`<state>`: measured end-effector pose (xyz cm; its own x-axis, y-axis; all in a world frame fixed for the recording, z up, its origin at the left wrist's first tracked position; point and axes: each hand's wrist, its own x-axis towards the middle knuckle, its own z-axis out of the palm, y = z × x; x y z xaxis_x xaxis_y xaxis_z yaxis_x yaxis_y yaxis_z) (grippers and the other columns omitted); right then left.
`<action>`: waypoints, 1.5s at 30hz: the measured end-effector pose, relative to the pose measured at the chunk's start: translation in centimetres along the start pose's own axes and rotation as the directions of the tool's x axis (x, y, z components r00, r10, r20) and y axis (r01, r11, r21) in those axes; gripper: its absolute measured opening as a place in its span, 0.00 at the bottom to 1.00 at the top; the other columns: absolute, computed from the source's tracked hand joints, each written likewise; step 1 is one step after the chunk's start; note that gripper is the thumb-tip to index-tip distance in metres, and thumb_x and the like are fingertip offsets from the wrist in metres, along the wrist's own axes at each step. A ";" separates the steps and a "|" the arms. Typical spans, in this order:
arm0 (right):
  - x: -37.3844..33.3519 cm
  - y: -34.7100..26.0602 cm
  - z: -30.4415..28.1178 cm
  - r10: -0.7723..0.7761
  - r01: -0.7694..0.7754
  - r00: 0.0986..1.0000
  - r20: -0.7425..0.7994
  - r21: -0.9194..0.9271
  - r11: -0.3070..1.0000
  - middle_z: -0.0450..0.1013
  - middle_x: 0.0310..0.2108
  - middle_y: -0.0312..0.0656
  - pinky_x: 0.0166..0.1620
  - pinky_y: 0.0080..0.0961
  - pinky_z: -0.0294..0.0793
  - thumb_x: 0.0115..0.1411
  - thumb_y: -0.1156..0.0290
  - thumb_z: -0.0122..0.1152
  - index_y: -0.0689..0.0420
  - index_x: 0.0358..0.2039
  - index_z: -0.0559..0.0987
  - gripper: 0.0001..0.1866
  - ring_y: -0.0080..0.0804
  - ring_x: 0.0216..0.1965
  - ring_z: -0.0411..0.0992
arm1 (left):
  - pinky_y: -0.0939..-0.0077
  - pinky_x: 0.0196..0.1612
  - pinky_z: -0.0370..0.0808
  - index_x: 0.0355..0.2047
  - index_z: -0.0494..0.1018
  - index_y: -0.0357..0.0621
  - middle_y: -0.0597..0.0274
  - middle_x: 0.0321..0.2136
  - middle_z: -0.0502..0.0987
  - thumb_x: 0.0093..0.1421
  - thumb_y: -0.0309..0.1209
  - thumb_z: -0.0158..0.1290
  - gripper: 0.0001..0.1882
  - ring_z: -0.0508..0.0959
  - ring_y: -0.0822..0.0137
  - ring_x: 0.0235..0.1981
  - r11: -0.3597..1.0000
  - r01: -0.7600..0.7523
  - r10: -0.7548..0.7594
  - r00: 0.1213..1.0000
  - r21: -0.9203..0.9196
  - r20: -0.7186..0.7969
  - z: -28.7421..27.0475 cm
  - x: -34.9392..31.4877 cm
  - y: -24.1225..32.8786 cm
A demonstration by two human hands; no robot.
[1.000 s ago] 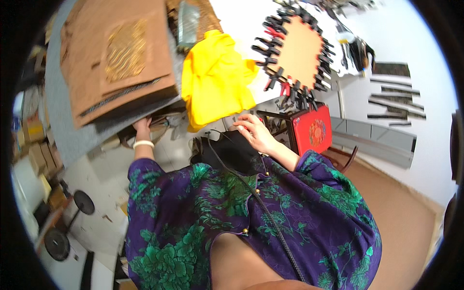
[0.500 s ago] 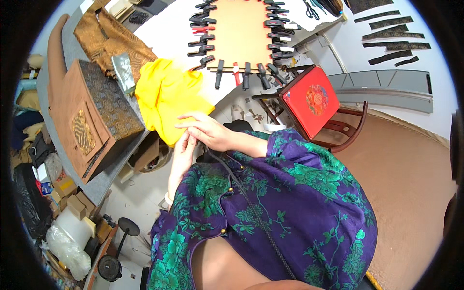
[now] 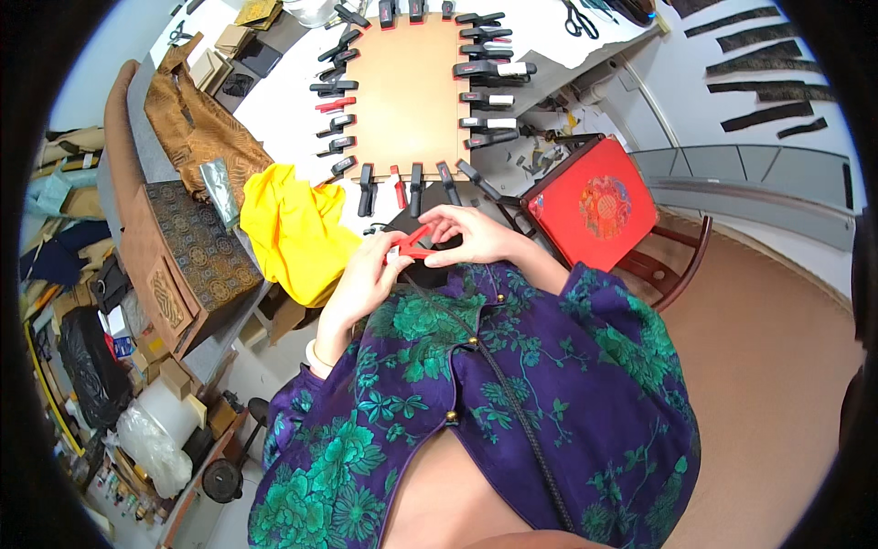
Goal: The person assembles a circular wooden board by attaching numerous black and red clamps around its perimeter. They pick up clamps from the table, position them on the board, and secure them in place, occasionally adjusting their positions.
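Between my two hands, just in front of my body, is a red spring clamp [image 3: 412,245]. My left hand [image 3: 364,279] is closed on it, thumb and fingers pinching its near side. From the other side my right hand [image 3: 483,240] holds it with bent fingers and thumb. Beyond the hands a tan board [image 3: 409,101] lies on the white table. Several black clamps and a few red ones grip its edges all round, including a black clamp [image 3: 417,188] on the near edge. To the left of my left hand hangs a yellow cloth [image 3: 297,233].
A chair with a red embroidered seat [image 3: 594,203] stands at the right. Brown patterned fabric [image 3: 197,123] and a dark patterned box [image 3: 201,242] lie on the left side. Black scissors [image 3: 580,20] rest at the far right of the table.
My hands have moved right, away from the yellow cloth, and drawn apart. The red spring clamp now shows between them. The view has shifted, bringing the board's far edge into sight.
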<state>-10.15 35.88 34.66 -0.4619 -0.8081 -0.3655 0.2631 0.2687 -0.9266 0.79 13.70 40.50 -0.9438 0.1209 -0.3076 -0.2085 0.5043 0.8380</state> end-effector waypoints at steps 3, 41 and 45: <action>-0.7 0.8 -2.3 -0.025 0.026 0.999 0.036 -0.021 0.999 0.77 0.38 0.43 0.48 0.29 0.76 0.46 0.50 0.80 0.62 0.49 0.78 0.37 0.31 0.42 0.76 | 0.63 0.46 0.73 0.49 0.71 0.36 0.49 0.40 0.76 0.64 0.33 0.56 0.17 0.76 0.49 0.42 0.997 -0.064 0.064 0.998 0.036 0.010 1.1 1.9 0.8; 3.9 13.5 -20.4 0.335 -0.209 0.832 -0.442 0.310 0.927 0.76 0.49 0.45 0.49 0.31 0.77 0.65 0.50 0.61 0.65 0.56 0.73 0.31 0.36 0.46 0.77 | 0.65 0.37 0.80 0.45 0.65 0.42 0.53 0.27 0.79 0.68 0.27 0.43 0.07 0.82 0.56 0.29 0.352 0.086 -0.563 0.815 -0.932 -0.137 6.7 12.7 -1.9; 4.5 14.9 -20.7 0.294 -0.101 0.914 -0.281 0.544 0.833 0.76 0.49 0.44 0.51 0.29 0.79 0.65 0.56 0.63 0.65 0.55 0.74 0.27 0.35 0.48 0.78 | 0.64 0.37 0.81 0.44 0.67 0.42 0.54 0.27 0.79 0.66 0.26 0.45 0.07 0.82 0.56 0.29 0.378 0.119 -0.548 0.828 -0.918 -0.118 5.5 12.5 -2.2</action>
<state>-25.87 47.12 17.33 -0.5825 -0.5122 -0.6312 0.7265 0.0202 -0.6868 -9.14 18.81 32.31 -0.6978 -0.2771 -0.6605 -0.4269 -0.5796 0.6942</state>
